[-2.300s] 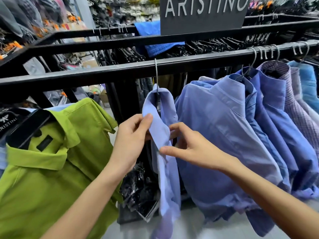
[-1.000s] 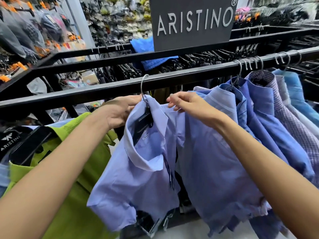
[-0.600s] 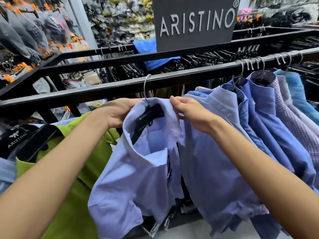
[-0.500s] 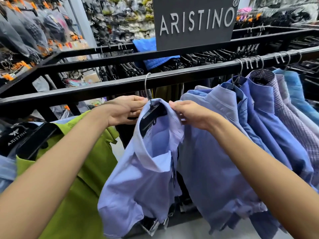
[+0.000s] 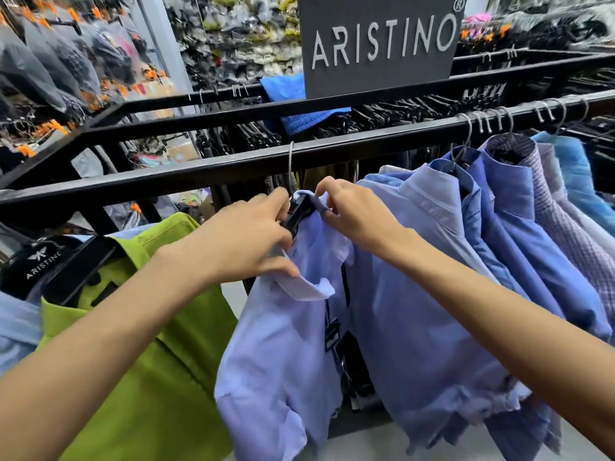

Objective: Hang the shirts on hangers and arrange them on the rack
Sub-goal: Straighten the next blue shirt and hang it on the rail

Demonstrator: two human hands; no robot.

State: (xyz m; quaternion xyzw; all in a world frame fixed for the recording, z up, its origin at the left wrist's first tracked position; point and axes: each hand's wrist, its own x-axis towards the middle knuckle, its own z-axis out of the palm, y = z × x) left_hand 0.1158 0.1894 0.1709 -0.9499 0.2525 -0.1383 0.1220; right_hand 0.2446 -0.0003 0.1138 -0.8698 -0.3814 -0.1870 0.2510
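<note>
My left hand (image 5: pixel 248 241) gripped the collar (image 5: pixel 306 284) of the light blue shirt (image 5: pixel 283 344), fingers curled round the fabric next to the black hanger (image 5: pixel 299 212). My right hand (image 5: pixel 356 211) pinched the collar's far side, at 3 o'clock from the hanger neck. The hanger's wire hook (image 5: pixel 291 164) sat over the near black rail (image 5: pixel 233 168) of the rack, so the shirt hung dead centre of the view, between the green shirt (image 5: pixel 149 344) at 9 o'clock and the row of blue shirts (image 5: pixel 499 244) running off to 3 o'clock.

What changed: two seconds back the shirt hung edge-on and my hands were lower, on the front placket. Since then the shirt turned to face me and both hands climbed to the neck. In the last half second the left hand slid in closer over the hanger, and the collar folded down tighter.

My read: the hanging step was done, since the hook was on the rail. What remained looked like tidying the collar, then closing the gap to the blue row. Loose tags (image 5: pixel 332 337) dangled below the placket. Risk: tugging the collar unevenly could slip a shoulder off the hanger. ARISTINO sign (image 5: pixel 379 41) stood at 12 o'clock behind.
</note>
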